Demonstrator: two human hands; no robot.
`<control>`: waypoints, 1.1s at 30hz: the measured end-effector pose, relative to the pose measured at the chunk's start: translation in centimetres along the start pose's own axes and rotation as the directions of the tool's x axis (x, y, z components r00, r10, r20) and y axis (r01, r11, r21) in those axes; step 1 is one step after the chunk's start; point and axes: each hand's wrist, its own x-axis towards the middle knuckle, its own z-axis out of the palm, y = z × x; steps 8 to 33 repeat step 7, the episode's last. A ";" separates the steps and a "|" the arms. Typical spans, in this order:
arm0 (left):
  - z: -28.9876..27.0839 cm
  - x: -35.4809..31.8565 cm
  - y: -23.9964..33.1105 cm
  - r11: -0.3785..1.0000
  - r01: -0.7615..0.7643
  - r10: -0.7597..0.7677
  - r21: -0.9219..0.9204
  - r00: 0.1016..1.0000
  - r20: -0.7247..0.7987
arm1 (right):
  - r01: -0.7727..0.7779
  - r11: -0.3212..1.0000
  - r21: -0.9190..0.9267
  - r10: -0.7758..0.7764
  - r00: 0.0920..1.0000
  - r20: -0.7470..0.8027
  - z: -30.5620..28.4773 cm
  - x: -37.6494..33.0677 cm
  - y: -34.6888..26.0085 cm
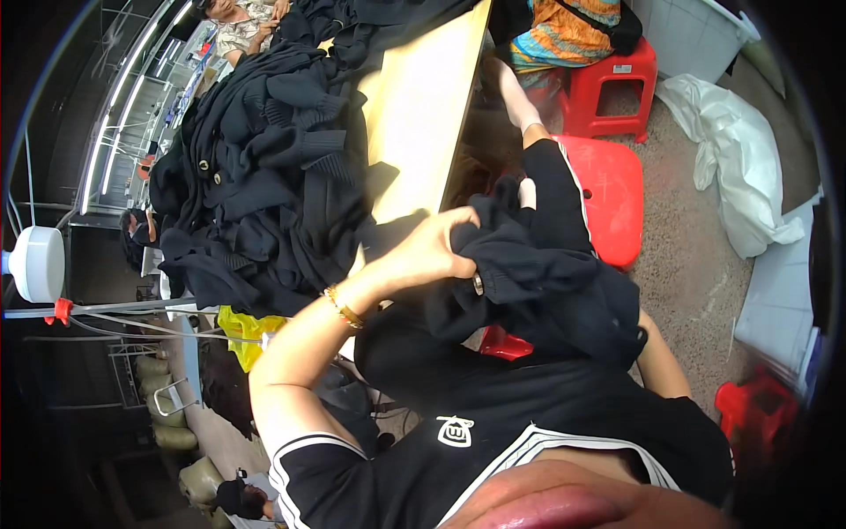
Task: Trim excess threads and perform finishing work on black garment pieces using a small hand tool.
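A dark knitted garment [551, 282] with a ribbed edge lies bunched over my lap. My left hand [432, 251], wearing a gold bracelet at the wrist, is closed on a fold at its left side, thumb and fingers curled around the cloth. Close to the thumb sits a small shiny round piece, too small to name. On the right only my forearm shows; my right hand is hidden behind the garment, so its fingers cannot be made out. To the left, a large heap of similar dark garments [264, 167] with ribbed cuffs covers much of the table.
The pale wooden table [423, 106] runs away from me beside the heap. Red plastic stools [608, 198] stand to the right, near a white sack [740, 167] on the floor. A person [242, 26] is at the table's far left. A yellow bag [247, 335] hangs at left.
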 end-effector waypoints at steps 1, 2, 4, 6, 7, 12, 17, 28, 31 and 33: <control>-1.0 0.6 0.9 0.992 -0.115 0.117 0.051 0.993 -0.032 | 0.012 1.000 -0.008 -0.013 0.999 -0.035 -0.7 0.2 -0.5; -2.1 1.1 1.8 0.971 -0.215 0.223 0.107 0.973 -0.065 | 0.025 1.000 -0.016 -0.026 0.998 -0.064 -1.9 0.3 -0.7; -5.7 3.1 4.9 0.982 -0.165 0.162 -0.096 0.986 -0.040 | 0.067 0.996 -0.057 -0.073 0.991 -0.114 -4.7 0.1 -1.7; -11.4 6.4 6.6 0.974 -0.155 0.197 0.167 0.941 -0.274 | 0.100 0.987 -0.122 -0.108 0.992 -0.060 -7.9 1.0 -2.3; -11.4 6.2 6.4 0.976 -0.151 0.191 0.155 0.936 -0.296 | 0.102 0.989 -0.106 -0.111 0.990 -0.087 -9.4 1.6 -2.0; -11.4 6.2 6.4 0.976 -0.151 0.191 0.155 0.936 -0.296 | 0.102 0.989 -0.106 -0.111 0.990 -0.087 -9.4 1.6 -2.0; -11.4 6.2 6.4 0.976 -0.151 0.191 0.155 0.936 -0.296 | 0.102 0.989 -0.106 -0.111 0.990 -0.087 -9.4 1.6 -2.0; -11.4 6.2 6.4 0.976 -0.151 0.191 0.155 0.936 -0.296 | 0.102 0.989 -0.106 -0.111 0.990 -0.087 -9.4 1.6 -2.0; -11.4 6.2 6.4 0.976 -0.151 0.191 0.155 0.936 -0.296 | 0.102 0.989 -0.106 -0.111 0.990 -0.087 -9.4 1.6 -2.0; -11.4 6.2 6.4 0.976 -0.151 0.191 0.155 0.936 -0.296 | 0.102 0.989 -0.106 -0.111 0.990 -0.087 -9.4 1.6 -2.0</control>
